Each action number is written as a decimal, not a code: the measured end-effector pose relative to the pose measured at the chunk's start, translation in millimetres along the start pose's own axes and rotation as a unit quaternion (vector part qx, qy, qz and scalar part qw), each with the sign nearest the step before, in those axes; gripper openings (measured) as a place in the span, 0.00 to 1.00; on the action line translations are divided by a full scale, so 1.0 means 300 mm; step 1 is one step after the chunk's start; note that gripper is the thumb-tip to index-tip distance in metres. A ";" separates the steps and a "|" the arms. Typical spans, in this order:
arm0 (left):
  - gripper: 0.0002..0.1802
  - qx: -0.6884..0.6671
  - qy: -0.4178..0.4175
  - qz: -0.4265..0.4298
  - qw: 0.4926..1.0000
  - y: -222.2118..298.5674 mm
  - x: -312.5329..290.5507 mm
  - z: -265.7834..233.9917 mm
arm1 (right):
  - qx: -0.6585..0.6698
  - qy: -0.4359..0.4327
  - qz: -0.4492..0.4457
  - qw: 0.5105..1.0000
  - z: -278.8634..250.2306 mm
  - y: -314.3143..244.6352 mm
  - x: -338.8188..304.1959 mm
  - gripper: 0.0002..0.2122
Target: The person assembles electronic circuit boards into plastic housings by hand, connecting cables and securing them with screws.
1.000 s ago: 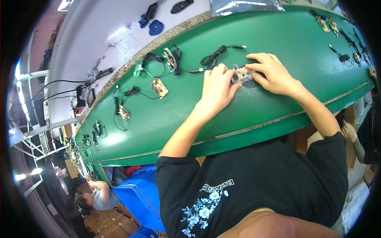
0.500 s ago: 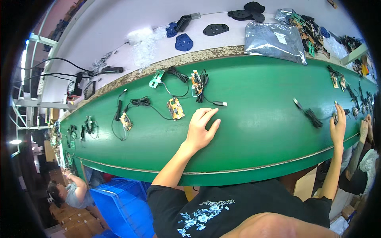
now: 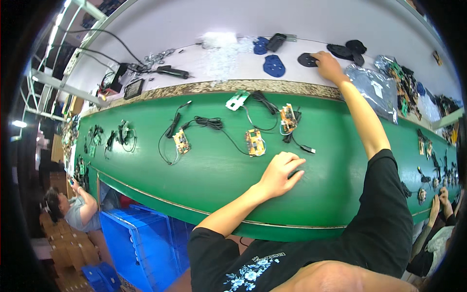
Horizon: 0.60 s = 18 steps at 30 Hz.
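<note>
My left hand (image 3: 282,173) rests on the green work surface (image 3: 209,180), holding nothing, thumb apart from its loosely bent fingers. Just beyond it is a cable's metal plug (image 3: 307,149). With my arm stretched forward, my right hand (image 3: 330,67) has its fingertips at the right end of a black oval plastic plate (image 3: 306,60) on the back ledge. The hand partly hides how they grip it. Two blue plastic pieces, one rounded (image 3: 274,66) and one smaller (image 3: 260,45), lie left of that plate.
Circuit boards with black cables lie before me: an orange one (image 3: 255,142), a smaller one (image 3: 181,141), a green one (image 3: 237,100). A silvery bag (image 3: 374,90) is under my right forearm. A blue crate (image 3: 141,243) stands lower left. Co-workers sit at both ends.
My right hand has left the board and cable at the far right and reached the black plate on the ledge. The view has shifted; my left hand stays near the same cable plug.
</note>
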<state>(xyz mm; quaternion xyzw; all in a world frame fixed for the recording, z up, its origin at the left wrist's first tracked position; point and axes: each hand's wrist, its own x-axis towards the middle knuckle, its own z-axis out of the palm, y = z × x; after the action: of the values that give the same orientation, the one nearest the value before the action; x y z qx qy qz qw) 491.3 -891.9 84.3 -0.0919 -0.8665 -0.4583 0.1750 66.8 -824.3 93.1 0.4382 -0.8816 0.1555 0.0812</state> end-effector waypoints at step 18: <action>0.20 -0.029 0.052 -0.017 0.998 0.042 -0.074 -0.019 | 0.068 -0.025 -0.104 0.992 -0.339 -0.484 -0.582 0.18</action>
<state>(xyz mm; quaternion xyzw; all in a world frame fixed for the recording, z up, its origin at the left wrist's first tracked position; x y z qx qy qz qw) 517.0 -889.5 88.1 -0.0581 -0.8439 -0.4904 0.2097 288.7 -741.0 169.3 0.5355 -0.8205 0.1950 0.0442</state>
